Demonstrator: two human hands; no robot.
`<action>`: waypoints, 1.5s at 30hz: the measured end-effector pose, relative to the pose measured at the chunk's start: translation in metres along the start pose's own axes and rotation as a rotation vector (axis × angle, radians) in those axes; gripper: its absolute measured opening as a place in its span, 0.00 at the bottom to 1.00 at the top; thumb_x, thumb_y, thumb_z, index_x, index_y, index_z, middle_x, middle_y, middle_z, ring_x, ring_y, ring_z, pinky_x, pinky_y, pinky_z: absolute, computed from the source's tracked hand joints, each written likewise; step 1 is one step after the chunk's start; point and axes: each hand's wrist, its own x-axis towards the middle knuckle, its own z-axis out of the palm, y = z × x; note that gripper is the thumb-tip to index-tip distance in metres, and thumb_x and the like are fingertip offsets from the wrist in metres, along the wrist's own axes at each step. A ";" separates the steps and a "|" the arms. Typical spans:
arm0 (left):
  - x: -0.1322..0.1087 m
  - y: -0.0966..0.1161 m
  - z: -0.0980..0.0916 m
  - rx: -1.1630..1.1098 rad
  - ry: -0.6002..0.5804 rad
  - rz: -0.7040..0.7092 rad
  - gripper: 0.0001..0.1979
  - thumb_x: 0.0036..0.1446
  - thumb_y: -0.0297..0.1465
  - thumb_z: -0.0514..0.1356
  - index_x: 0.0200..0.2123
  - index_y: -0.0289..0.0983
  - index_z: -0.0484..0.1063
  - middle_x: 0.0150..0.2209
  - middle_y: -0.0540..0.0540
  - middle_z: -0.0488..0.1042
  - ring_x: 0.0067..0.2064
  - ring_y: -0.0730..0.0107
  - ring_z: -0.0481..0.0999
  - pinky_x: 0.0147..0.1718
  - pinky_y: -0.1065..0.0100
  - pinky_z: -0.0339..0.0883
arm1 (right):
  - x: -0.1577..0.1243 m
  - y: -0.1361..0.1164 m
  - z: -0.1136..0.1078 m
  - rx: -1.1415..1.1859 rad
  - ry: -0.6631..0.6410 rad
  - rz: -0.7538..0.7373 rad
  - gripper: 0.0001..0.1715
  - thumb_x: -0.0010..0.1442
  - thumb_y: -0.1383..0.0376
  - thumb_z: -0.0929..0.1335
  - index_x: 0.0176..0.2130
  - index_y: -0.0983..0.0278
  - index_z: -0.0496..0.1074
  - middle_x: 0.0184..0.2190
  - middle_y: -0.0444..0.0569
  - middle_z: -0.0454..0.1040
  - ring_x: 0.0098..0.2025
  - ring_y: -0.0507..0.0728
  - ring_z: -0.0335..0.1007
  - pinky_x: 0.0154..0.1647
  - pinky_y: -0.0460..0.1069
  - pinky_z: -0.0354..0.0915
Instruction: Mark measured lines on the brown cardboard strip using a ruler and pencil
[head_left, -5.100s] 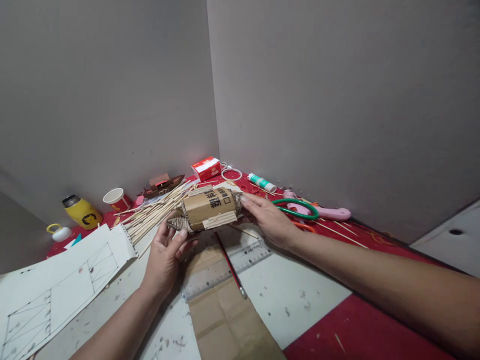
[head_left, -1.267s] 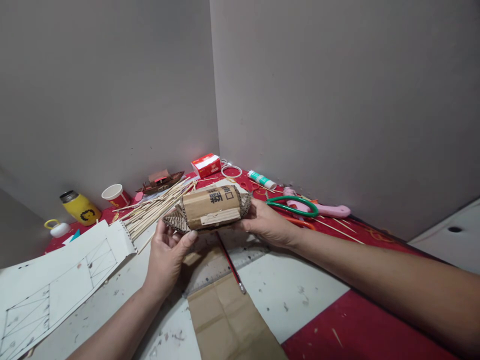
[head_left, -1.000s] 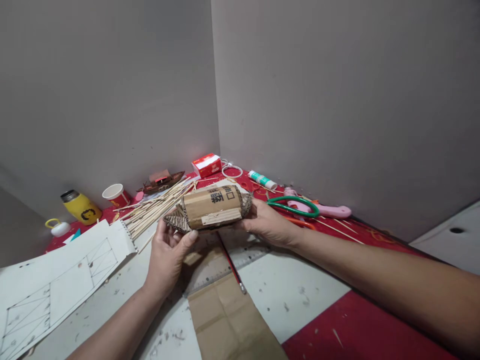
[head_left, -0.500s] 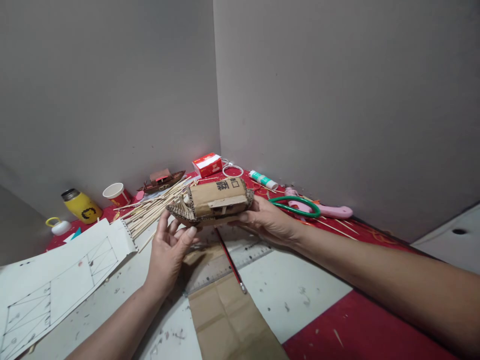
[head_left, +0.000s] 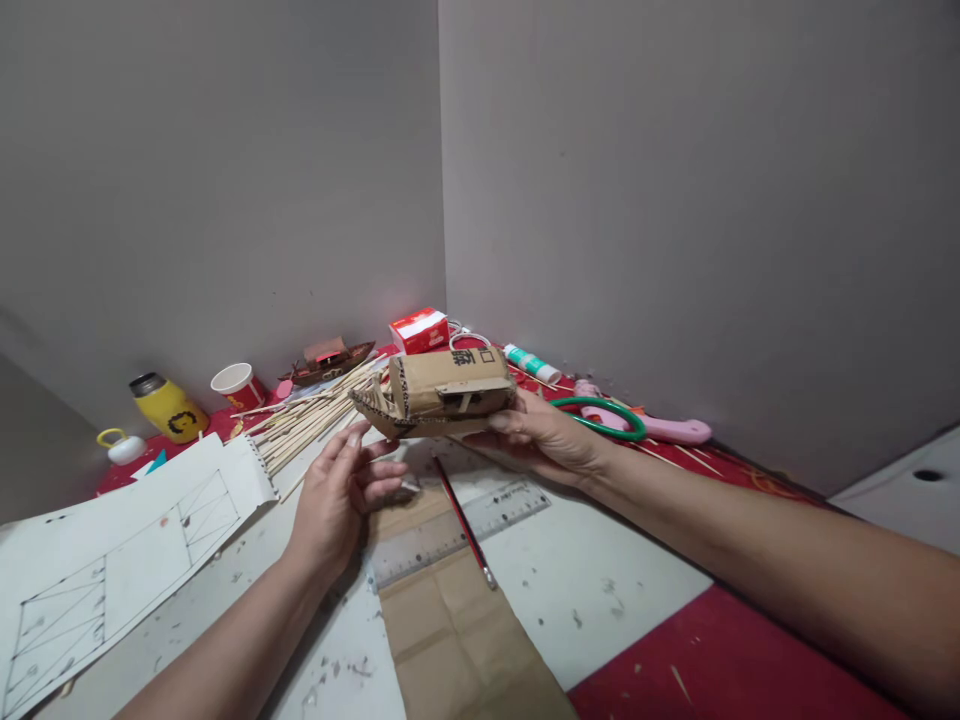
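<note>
A cardboard model boat (head_left: 454,385) with a curved roof and printed black characters is held up over the table, its pointed end toward the left. My right hand (head_left: 551,440) grips it at the right end, thumb on the near side and the other fingers partly hidden beneath. Just below the pointed end is my left hand (head_left: 345,490), its fingers loosely bent and apart, with nothing in it. Under the boat lie a red-and-black pencil (head_left: 465,520), a clear ruler (head_left: 502,508) and a flat cardboard strip (head_left: 457,640).
Thin wooden sticks (head_left: 315,415) lie behind my left hand, near a brown model boat (head_left: 328,362), a paper cup (head_left: 238,387) and a yellow bottle (head_left: 169,408). A drawing sheet (head_left: 135,570) covers the left. Green-handled scissors (head_left: 600,418) and a glue tube (head_left: 532,365) lie right.
My left hand has come away from the boat's pointed end and dropped slightly, its fingers spreading. The boat has turned slightly in my right hand. The view has shifted a little.
</note>
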 end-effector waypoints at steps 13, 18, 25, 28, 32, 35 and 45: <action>-0.001 0.005 0.007 -0.096 -0.036 -0.170 0.14 0.71 0.39 0.47 0.45 0.35 0.66 0.32 0.42 0.79 0.32 0.59 0.85 0.28 0.69 0.79 | 0.000 0.001 0.010 -0.154 -0.071 -0.094 0.38 0.45 0.67 0.79 0.55 0.60 0.71 0.53 0.52 0.77 0.59 0.61 0.71 0.63 0.59 0.63; -0.001 0.003 0.006 -0.104 -0.054 -0.134 0.14 0.67 0.42 0.55 0.46 0.37 0.69 0.32 0.44 0.78 0.34 0.58 0.85 0.29 0.68 0.79 | 0.000 0.000 0.011 -0.189 -0.039 -0.120 0.33 0.46 0.64 0.79 0.52 0.60 0.73 0.52 0.52 0.78 0.59 0.63 0.69 0.62 0.60 0.66; -0.004 0.002 0.005 -0.040 -0.108 -0.035 0.15 0.60 0.40 0.65 0.46 0.39 0.71 0.50 0.43 0.76 0.40 0.60 0.84 0.33 0.68 0.80 | 0.000 0.000 0.013 -0.201 -0.024 -0.150 0.34 0.45 0.65 0.80 0.52 0.61 0.73 0.53 0.52 0.78 0.59 0.62 0.70 0.64 0.61 0.63; -0.005 0.002 0.005 -0.020 -0.089 -0.029 0.17 0.56 0.38 0.69 0.45 0.39 0.71 0.46 0.47 0.77 0.41 0.61 0.83 0.33 0.69 0.80 | 0.000 0.001 0.013 -0.203 -0.022 -0.148 0.36 0.43 0.66 0.80 0.52 0.61 0.73 0.53 0.52 0.78 0.59 0.63 0.71 0.64 0.61 0.62; -0.004 -0.002 0.003 0.014 -0.070 -0.003 0.19 0.55 0.35 0.71 0.46 0.41 0.70 0.45 0.49 0.78 0.39 0.67 0.83 0.33 0.69 0.80 | 0.000 0.004 0.011 -0.197 -0.027 -0.142 0.36 0.43 0.66 0.80 0.52 0.62 0.73 0.51 0.52 0.79 0.58 0.63 0.71 0.64 0.61 0.62; -0.002 -0.005 0.001 0.040 -0.037 0.019 0.20 0.55 0.35 0.71 0.48 0.43 0.69 0.46 0.49 0.78 0.40 0.70 0.82 0.35 0.68 0.81 | 0.000 0.005 0.010 -0.198 -0.042 -0.140 0.33 0.44 0.66 0.79 0.51 0.62 0.74 0.50 0.52 0.79 0.58 0.63 0.72 0.63 0.61 0.63; -0.003 -0.006 -0.001 0.085 -0.028 0.051 0.20 0.55 0.36 0.70 0.47 0.45 0.67 0.52 0.49 0.77 0.44 0.68 0.82 0.37 0.68 0.80 | -0.001 0.005 0.012 -0.180 -0.040 -0.128 0.35 0.43 0.68 0.80 0.51 0.59 0.74 0.52 0.50 0.78 0.59 0.63 0.70 0.60 0.59 0.67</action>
